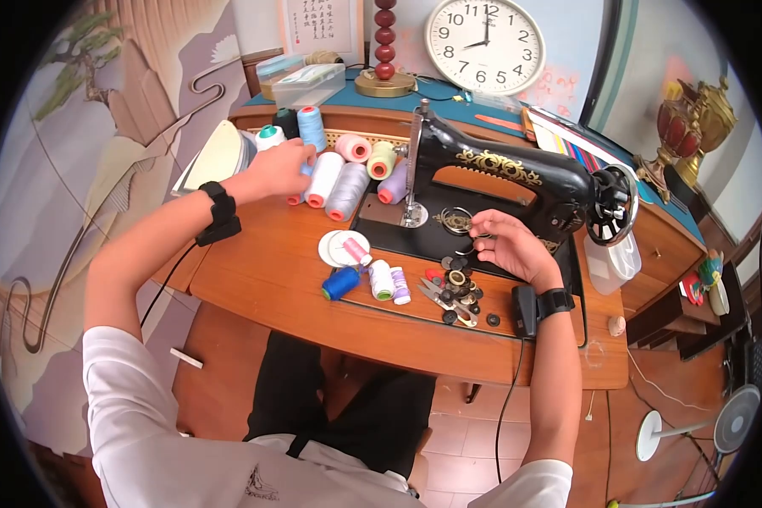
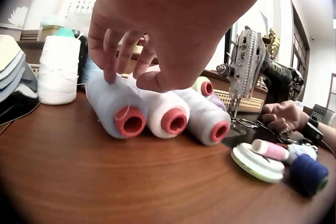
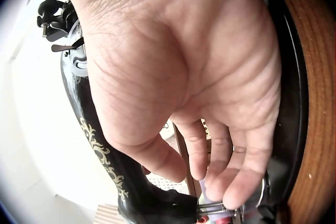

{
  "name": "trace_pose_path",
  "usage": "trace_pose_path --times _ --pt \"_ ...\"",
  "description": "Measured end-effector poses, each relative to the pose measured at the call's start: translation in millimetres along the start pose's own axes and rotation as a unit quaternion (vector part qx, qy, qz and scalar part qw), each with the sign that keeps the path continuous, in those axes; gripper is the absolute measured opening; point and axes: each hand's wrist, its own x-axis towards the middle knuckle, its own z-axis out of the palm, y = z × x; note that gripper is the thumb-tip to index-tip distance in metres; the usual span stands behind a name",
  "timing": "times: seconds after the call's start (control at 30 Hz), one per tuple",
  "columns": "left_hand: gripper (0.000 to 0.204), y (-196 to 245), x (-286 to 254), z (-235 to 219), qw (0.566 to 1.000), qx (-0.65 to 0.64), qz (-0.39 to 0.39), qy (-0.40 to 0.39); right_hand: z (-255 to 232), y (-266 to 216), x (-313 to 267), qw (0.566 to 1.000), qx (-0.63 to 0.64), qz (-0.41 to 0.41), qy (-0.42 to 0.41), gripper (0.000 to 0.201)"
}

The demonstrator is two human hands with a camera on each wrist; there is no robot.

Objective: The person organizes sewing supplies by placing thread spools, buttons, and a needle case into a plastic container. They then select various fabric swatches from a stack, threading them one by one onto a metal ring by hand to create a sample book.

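My left hand point(image 1: 281, 172) reaches over the row of thread cones at the left of the table. In the left wrist view one fingertip rests on top of a light blue thread cone point(image 2: 116, 103), which lies on its side. The thumb hangs near the neighbouring white cone point(image 2: 163, 109), and a pale grey cone point(image 2: 202, 116) lies beyond it. My right hand point(image 1: 516, 248) is over the black sewing machine point(image 1: 491, 165) bed, loosely curved, with nothing held in it. Below it lie dark buttons point(image 1: 457, 284) and small scissors point(image 1: 449, 305).
White discs point(image 1: 334, 245), a pink spool point(image 1: 356, 249), a blue spool point(image 1: 341, 284) and white spools point(image 1: 382, 279) lie near the front. Stacked fabric pieces point(image 1: 218, 161) sit at the left, beside upright cones. A clear plastic container point(image 1: 611, 267) is at the right.
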Motion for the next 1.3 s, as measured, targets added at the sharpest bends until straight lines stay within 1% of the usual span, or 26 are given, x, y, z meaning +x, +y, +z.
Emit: trace_pose_path --times 0.07,0.1,0.13,0.2,0.23,0.27,0.33,0.37,0.5,0.57,0.6,0.7,0.8,0.87,0.93,0.97,1.07,1.1,1.23,1.3 --pt "0.037 4.4 -17.2 -1.2 0.999 0.025 -0.007 -0.028 -0.9 -0.8 1.1 1.0 -0.007 0.0 0.002 0.013" --pt "0.043 2.7 -23.3 0.4 0.999 0.03 0.005 -0.025 -0.3 -0.9 1.3 1.0 -0.005 0.002 0.003 0.012" --pt "0.043 4.0 -28.6 0.5 0.999 0.031 0.0 -0.026 -0.4 -0.4 2.0 1.0 -0.005 0.004 -0.001 0.012" --pt "0.049 14.1 -35.0 -3.8 0.997 0.026 -0.029 -0.062 -1.0 -0.7 2.0 1.0 -0.001 0.003 0.0 0.012" --pt "0.051 6.2 -35.2 6.3 0.999 0.033 -0.001 -0.04 -1.2 -0.6 1.9 1.0 -0.002 0.002 -0.002 0.012" --pt "0.051 6.2 -35.2 7.9 0.999 0.034 -0.001 -0.038 -1.6 -0.3 1.9 1.0 -0.001 0.0 -0.004 0.012" --pt "0.05 7.6 -36.0 11.9 0.999 -0.037 -0.012 -0.014 -3.1 -0.1 2.2 1.0 0.0 -0.004 -0.006 0.012" --pt "0.049 8.1 -35.1 14.1 0.999 -0.042 -0.019 -0.002 -2.7 0.1 2.0 1.0 -0.005 -0.006 -0.01 0.013" --pt "0.046 0.8 -30.9 14.4 0.997 -0.069 0.011 0.019 -0.5 -0.4 -0.1 1.0 -0.009 -0.006 -0.005 0.013" --pt "0.04 1.9 -29.8 10.3 0.998 -0.064 -0.016 0.024 -0.2 -0.7 -0.2 1.0 -0.004 -0.006 0.0 0.012" --pt "0.04 2.5 -27.6 6.0 0.998 -0.064 -0.015 0.024 -0.6 -0.6 0.1 1.0 -0.004 -0.006 -0.001 0.012" --pt "0.031 -3.6 -15.0 -6.4 0.994 -0.046 -0.011 0.098 -1.7 0.0 0.8 1.0 -0.002 -0.004 -0.002 0.011" --pt "0.029 -11.2 -3.6 -13.9 0.995 -0.036 -0.019 0.093 -2.2 1.2 2.2 1.0 -0.004 -0.003 -0.005 0.011" --pt "0.027 -17.2 5.2 -14.4 0.993 -0.05 -0.016 0.103 -2.9 0.5 1.5 1.0 -0.006 -0.005 -0.004 0.012" --pt "0.028 -19.7 14.1 -14.8 0.99 -0.038 -0.03 0.129 -2.0 0.8 0.9 1.0 -0.016 -0.008 0.0 0.012" --pt "0.03 -19.4 17.3 -17.8 0.991 -0.035 -0.044 0.124 -2.2 0.9 0.7 1.0 -0.016 -0.008 0.001 0.012" --pt "0.033 -22.8 31.1 -24.4 0.99 -0.03 -0.046 0.133 -3.1 0.8 2.0 1.0 -0.016 -0.005 -0.002 0.012" --pt "0.04 -21.6 34.9 -28.5 0.99 -0.017 -0.064 0.124 -3.8 1.2 2.5 1.0 -0.013 -0.005 -0.004 0.012" --pt "0.039 -30.0 53.9 -26.6 0.99 -0.019 -0.085 0.113 -3.5 1.3 2.4 1.0 -0.011 -0.005 -0.005 0.012" --pt "0.039 -27.8 58.8 -26.5 0.991 0.001 -0.104 0.085 -3.3 0.9 2.0 1.0 -0.009 -0.004 -0.005 0.012"
